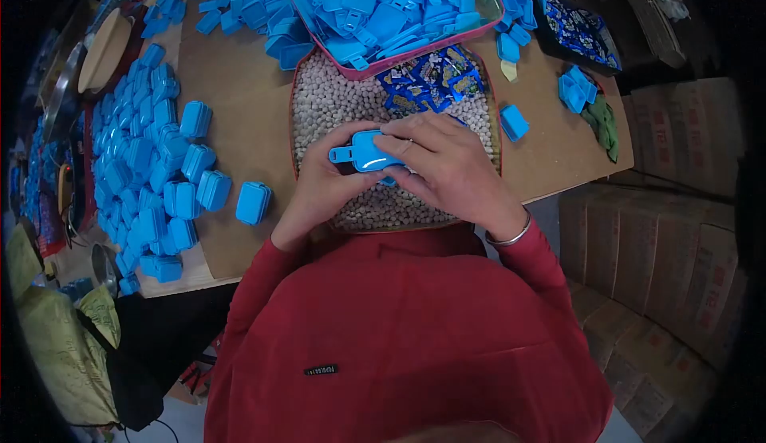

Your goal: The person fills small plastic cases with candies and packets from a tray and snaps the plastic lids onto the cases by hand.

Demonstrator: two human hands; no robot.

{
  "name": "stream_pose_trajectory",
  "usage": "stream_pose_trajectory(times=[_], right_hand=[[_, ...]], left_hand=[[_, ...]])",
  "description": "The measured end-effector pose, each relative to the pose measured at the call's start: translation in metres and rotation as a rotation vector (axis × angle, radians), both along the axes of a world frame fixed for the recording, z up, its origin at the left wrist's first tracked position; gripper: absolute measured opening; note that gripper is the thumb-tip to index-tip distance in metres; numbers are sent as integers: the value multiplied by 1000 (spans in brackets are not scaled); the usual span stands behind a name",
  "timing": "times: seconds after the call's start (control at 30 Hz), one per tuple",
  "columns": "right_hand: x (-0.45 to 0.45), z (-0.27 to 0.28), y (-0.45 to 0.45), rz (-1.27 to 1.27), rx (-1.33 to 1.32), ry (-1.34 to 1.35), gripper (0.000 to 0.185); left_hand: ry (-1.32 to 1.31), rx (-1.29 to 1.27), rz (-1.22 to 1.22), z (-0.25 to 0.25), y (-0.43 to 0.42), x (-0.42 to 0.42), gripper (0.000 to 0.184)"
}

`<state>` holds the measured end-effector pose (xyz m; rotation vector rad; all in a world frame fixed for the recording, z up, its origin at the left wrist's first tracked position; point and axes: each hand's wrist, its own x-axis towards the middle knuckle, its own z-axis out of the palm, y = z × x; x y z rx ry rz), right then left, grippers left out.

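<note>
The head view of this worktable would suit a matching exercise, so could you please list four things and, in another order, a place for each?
Things:
1. Blue case
2. Green cloth
3. Metallic bangle
4. Pale round pellets

Places:
A. At the right edge of the table
B. In the tray right in front of the person
C. Held between the left hand and the right hand
D. Around the right wrist

Pairs: 1-C; 2-A; 3-D; 4-B

The brown table point(550, 152) carries blue boxes point(139, 154), a red-rimmed tray point(293, 100) and green cloth point(604, 126).
</note>
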<state>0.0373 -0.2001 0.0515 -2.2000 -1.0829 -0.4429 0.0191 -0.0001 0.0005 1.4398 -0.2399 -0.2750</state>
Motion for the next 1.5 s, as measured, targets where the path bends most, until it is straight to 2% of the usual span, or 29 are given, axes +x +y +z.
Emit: stream_pose_trajectory(times=[0.1, 0.2, 0.27, 0.37, 0.4, 0.5, 0.6, 0.7, 0.8, 0.87, 0.9, 0.93, 1.03, 1.13, 1.23, 1.37, 1.5], right_hand=[[-1, 0, -1, 16, -7, 24, 32], [0, 0, -5, 35, 3, 66, 34], [1, -7, -6, 55, 53, 110, 36], [0, -11, -5, 35, 343, 493, 37], [-5, -18, -4, -44, 468, 747, 36], [-4, -31, -4, 18, 442, 798, 35], [-4, -24, -5, 22, 474, 857, 35], [-3, -31, -5, 50, 501, 932, 38], [-6, -28, 0, -86, 320, 602, 43], [-10, -15, 5, -49, 148, 292, 47], [-10, -20, 7, 20, 154, 282, 45], [-9, -21, 6, 27, 196, 344, 43], [0, -19, -6, 83, 369, 495, 34], [-1, -14, -6, 99, 472, 676, 33], [-1, -14, -7, 100, 477, 692, 38], [-9, -3, -5, 45, 300, 469, 52], [-17, -7, 0, -43, 238, 411, 64]], left_hand=[[24, 21, -34, 4, 2, 0, 51], [148, -146, -84, 21, 3, -3, 47], [151, -127, -46, 11, 4, -1, 42], [76, -116, -31, 11, 3, -2, 37], [41, -116, -33, 12, 2, -3, 36], [44, -61, -68, 13, 8, -4, 40], [45, -112, -28, 13, 4, -6, 39], [71, -26, -34, 13, 9, -5, 39], [85, -40, 16, 7, 6, -2, 38], [224, -151, 55, 3, 5, -1, 35], [293, -209, 72, 3, 5, -1, 34], [362, -214, 42, 6, 8, 0, 41], [218, -340, -51, 29, 3, -8, 48], [189, -234, -63, 23, 7, -7, 53], [195, -210, -46, 23, 6, -7, 49], [359, -318, -16, 35, 4, -9, 42], [338, -294, -17, 29, 4, -10, 39]])
